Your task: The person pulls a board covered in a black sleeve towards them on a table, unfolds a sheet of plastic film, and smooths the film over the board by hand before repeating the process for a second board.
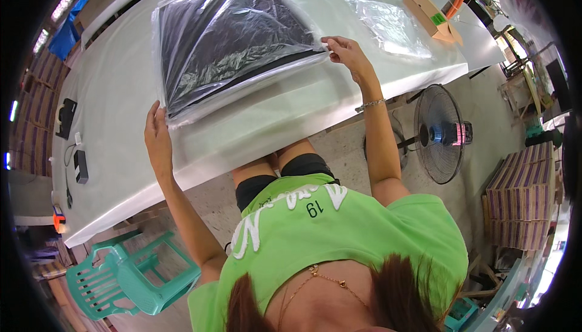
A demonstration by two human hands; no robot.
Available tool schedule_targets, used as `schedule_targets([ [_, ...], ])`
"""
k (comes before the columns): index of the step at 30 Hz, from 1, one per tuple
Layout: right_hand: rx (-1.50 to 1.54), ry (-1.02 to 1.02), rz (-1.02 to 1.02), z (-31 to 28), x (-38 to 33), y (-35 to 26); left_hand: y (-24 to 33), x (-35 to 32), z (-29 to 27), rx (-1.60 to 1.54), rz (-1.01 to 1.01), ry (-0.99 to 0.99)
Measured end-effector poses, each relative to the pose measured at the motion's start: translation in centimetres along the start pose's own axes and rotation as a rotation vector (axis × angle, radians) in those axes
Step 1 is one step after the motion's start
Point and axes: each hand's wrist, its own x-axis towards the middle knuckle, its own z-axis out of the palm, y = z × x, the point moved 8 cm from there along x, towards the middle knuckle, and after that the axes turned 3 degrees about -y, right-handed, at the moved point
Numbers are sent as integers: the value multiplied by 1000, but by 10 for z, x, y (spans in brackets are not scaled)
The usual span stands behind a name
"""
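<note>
A large clear plastic bag (242, 86) lies flat on the white-covered table in front of me, with a dark, flat, folded piece (236, 35) inside it. The plastic is wrinkled and shiny, and a loose transparent margin runs along its near edge. At the bag's near left corner, my left hand (159, 141) has its fingers closed on the edge; the thumb is mostly hidden. My right hand (347, 56) pinches the near right corner between thumb and fingers.
More clear plastic bags (391, 26) lie to the right, beside an open cardboard box (429, 13). A black tape dispenser-like object (65, 118) and a cabled dark block (80, 167) sit at left. A standing fan (438, 135) and green chair (136, 274) flank me.
</note>
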Motion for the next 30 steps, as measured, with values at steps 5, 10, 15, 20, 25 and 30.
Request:
schedule_targets([
  [5, 11, 25, -5, -5, -4, -5, 0, -3, 1, -70, 29, -4],
  [10, -94, 31, -33, -5, -8, -15, -3, -2, 1, -78, 35, -19],
  [15, -98, 24, -26, -7, -3, -8, -6, -1, 1, -17, 49, 19],
  [20, -51, 25, 8, -9, 5, 2, -5, -3, 4, -84, 87, 55],
  [25, -16, 19, 40, -9, 6, 4, -5, -4, 5, -99, 81, 47],
  [30, -40, 13, 52, -10, 7, 3, -11, -2, 3, -109, 69, 37],
])
